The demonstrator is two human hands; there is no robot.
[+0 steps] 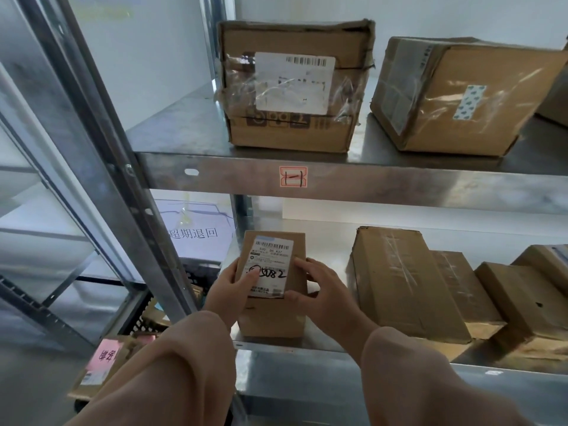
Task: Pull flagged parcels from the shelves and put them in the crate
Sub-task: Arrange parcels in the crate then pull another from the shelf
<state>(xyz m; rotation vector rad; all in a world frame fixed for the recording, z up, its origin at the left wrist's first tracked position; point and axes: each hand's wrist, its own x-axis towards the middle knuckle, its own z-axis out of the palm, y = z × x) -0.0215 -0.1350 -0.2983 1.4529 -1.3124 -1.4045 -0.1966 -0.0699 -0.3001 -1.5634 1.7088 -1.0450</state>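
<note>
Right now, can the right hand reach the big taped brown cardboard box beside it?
Probably yes: only bare shelf separates the right hand from the big taped box, though it grips a small labelled cardboard box.

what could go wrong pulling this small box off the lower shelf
1. The left hand and right hand hold the small box by its sides, so it may slip once it leaves the lower shelf.
2. The crate sits low on the left, past the upright post; swinging the box there could knock it on the post.
</note>
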